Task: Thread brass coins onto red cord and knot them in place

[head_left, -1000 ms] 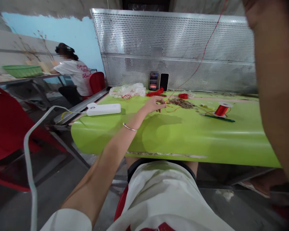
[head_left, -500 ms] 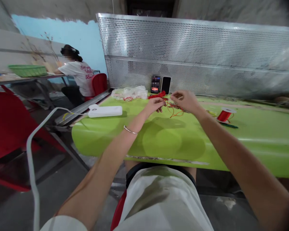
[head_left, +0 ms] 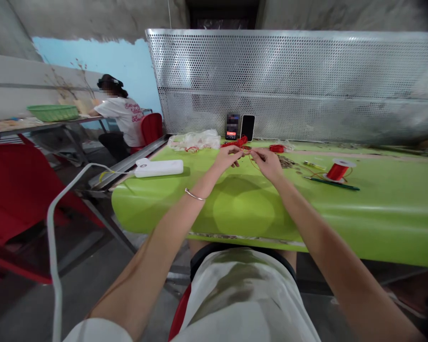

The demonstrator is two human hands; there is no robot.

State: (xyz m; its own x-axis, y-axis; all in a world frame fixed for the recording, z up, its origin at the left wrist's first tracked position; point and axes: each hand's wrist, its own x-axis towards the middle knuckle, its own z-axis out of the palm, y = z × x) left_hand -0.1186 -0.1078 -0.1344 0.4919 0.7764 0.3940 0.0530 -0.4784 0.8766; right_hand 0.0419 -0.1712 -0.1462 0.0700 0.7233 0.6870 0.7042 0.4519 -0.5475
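My left hand [head_left: 229, 156] and my right hand [head_left: 267, 162] meet over the far middle of the green table [head_left: 235, 209]. Both pinch a thin red thread [head_left: 248, 153] between their fingertips. A metal bangle [head_left: 194, 195] circles my left wrist. Just beyond my right hand lies a pile of small brown beads [head_left: 287, 162]. A red thread spool [head_left: 338, 169] stands to the right, with a dark green pen [head_left: 333, 184] lying in front of it.
A white power bank [head_left: 159, 167] with a cable lies at the table's left edge. Two phones [head_left: 240, 126] lean on the perforated metal panel [head_left: 292, 85], beside a plastic bag [head_left: 196, 139] and red cord [head_left: 237, 141]. Another person [head_left: 116, 116] sits at the far left; red chair [head_left: 14, 199] nearby.
My right arm came down from high on the right to the table, and its hand now meets my left hand on the thread. The view shifted slightly right.
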